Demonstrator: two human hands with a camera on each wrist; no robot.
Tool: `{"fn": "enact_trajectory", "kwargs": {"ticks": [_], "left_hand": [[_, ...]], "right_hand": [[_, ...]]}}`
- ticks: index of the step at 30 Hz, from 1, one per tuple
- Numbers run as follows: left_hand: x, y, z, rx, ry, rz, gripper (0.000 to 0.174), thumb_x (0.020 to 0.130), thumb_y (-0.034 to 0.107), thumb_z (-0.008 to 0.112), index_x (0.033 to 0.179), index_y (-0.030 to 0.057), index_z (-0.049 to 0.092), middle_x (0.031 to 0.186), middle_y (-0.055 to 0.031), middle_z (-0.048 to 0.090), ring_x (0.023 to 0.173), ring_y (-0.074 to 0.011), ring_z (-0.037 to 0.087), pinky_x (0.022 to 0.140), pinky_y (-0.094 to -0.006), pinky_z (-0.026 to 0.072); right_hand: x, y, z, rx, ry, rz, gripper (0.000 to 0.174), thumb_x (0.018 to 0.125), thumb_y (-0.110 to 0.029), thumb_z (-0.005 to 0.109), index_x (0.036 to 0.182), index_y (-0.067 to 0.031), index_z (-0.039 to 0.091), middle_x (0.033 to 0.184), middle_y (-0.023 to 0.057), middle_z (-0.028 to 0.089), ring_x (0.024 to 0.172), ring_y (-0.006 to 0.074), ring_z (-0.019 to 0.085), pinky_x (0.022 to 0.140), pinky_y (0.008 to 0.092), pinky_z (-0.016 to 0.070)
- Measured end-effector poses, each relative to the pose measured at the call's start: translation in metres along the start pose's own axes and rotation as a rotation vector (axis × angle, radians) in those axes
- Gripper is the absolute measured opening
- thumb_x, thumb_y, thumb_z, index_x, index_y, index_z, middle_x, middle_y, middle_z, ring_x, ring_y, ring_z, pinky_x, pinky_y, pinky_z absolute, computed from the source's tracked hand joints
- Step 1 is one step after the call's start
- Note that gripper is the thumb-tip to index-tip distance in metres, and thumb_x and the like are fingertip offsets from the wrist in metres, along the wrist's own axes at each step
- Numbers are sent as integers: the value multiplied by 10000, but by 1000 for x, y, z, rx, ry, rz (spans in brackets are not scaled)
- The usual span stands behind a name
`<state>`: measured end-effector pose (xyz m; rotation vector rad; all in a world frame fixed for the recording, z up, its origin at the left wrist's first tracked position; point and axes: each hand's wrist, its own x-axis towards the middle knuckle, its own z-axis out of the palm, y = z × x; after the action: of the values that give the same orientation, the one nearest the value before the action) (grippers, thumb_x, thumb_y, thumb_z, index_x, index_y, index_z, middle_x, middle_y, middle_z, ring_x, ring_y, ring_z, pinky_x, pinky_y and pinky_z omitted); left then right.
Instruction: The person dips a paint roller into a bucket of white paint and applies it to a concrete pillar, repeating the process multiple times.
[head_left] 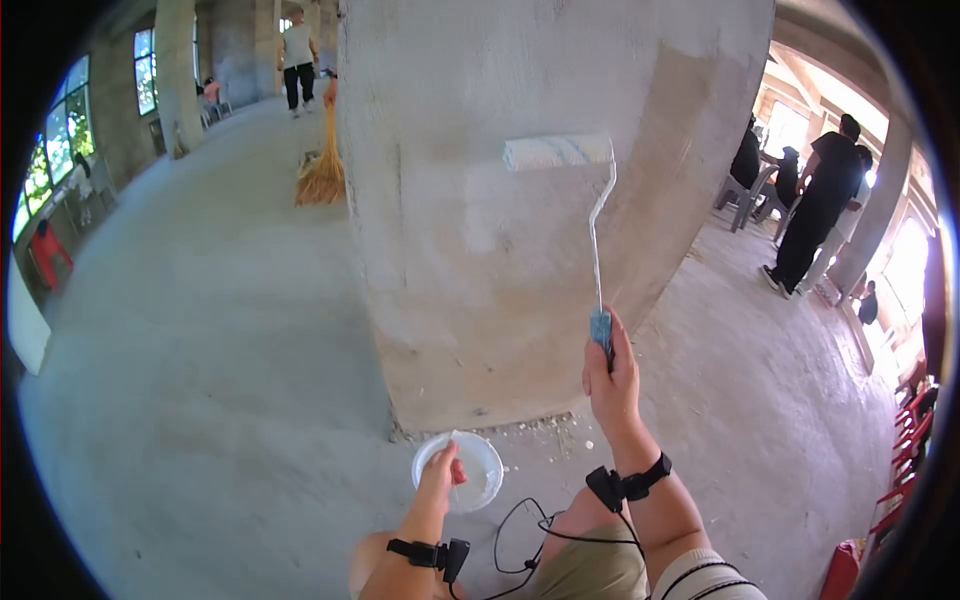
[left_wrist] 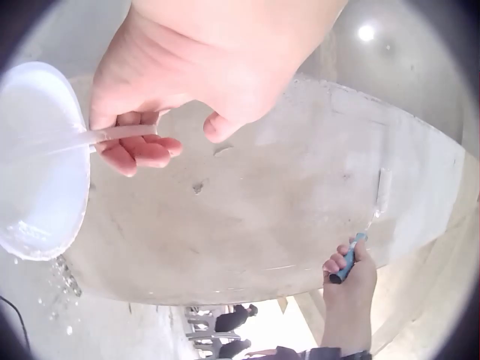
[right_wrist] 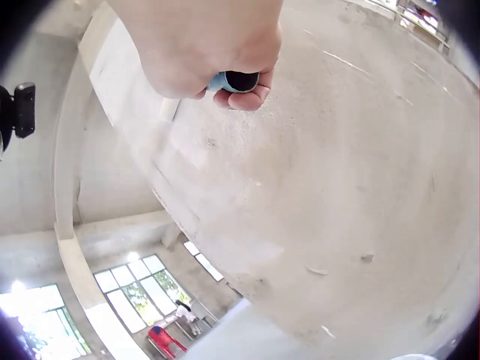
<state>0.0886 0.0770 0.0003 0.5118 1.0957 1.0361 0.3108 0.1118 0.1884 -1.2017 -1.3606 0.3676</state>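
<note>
My right hand [head_left: 614, 388] grips the blue handle [head_left: 600, 328] of a paint roller. Its pale, nappy sleeve [head_left: 560, 152] lies sideways against the upper part of a bare concrete pillar [head_left: 480, 330], with the bent wire frame rising to it from the handle. Lower and to the left, my left hand [head_left: 440, 475] holds the thin white handle [left_wrist: 112, 135] of a plastic bucket, fingers curled round it. The white bucket [head_left: 490, 470] is close by the pillar's foot; in the left wrist view its open mouth shows a white inside. Damp, patchy marks cover parts of the pillar face.
Crumbs of debris [head_left: 545, 428] lie along the pillar's base. A black cable [head_left: 500, 545] loops beside my knees. A straw broom [head_left: 322, 180] is at the pillar's left, a walking person [head_left: 298, 60] beyond. People [head_left: 825, 190] stand and sit at right, near red chairs [head_left: 905, 440].
</note>
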Motion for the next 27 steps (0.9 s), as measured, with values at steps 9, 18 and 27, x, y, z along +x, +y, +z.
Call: {"fn": "enact_trajectory", "kwargs": {"ticks": [9, 18, 27], "left_hand": [[13, -18, -17, 140, 2, -79, 341, 856, 403, 533, 830, 64, 549, 629, 1, 482, 533, -112, 488, 555, -253, 432], [31, -23, -21, 54, 72, -136, 334, 858, 363, 546, 962, 47, 520, 631, -14, 505, 564, -138, 491, 603, -290, 449], [33, -22, -9, -28, 49, -119, 300, 833, 365, 568, 917, 77, 550, 638, -3, 505, 526, -129, 490, 556, -269, 446]], "right_hand": [[-34, 42, 23, 78, -92, 135, 397, 850, -68, 491, 1237, -44, 408, 739, 67, 501, 636, 125, 474, 609, 238, 409], [-77, 88, 42, 133, -253, 332, 289, 867, -130, 504, 1107, -18, 387, 659, 88, 511, 536, 160, 493, 510, 289, 410], [-84, 84, 42, 60, -213, 285, 273, 873, -156, 503, 1088, -24, 398, 590, 86, 498, 477, 156, 487, 454, 293, 391]]}}
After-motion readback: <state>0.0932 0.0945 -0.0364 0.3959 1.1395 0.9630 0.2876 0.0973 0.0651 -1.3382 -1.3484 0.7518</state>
